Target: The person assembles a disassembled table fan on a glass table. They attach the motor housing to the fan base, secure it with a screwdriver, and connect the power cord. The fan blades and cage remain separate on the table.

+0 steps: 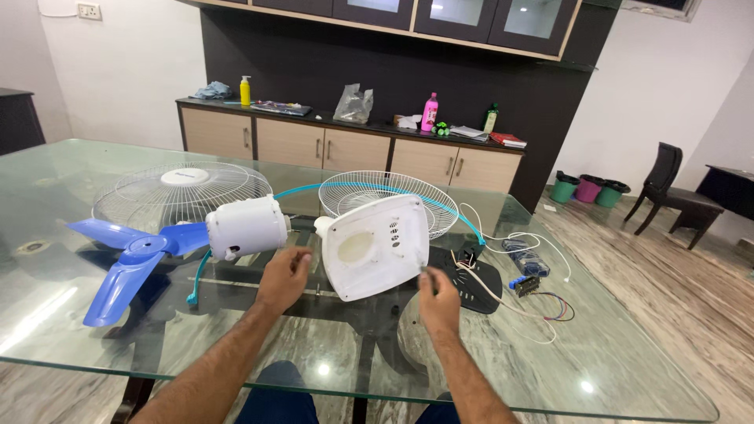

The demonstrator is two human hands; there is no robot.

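Note:
My left hand (284,275) hovers over the glass table (94,330) with its fingertips pinched together. It is just below the gap between a white motor housing (247,226) and a white square fan cover (377,245). Nothing shows between its fingers. My right hand (438,300) grips a thin metal tool (422,263), probably a screwdriver, whose tip rests against the right edge of the cover. The cover stands tilted on its edge with its hollow inside facing me.
A blue three-bladed fan blade (129,263) lies at the left. Behind are two white wire guards (181,192) (393,195) and a teal ring (298,191). A black plate (475,284), white cable and a small circuit with coloured wires (528,284) lie at the right.

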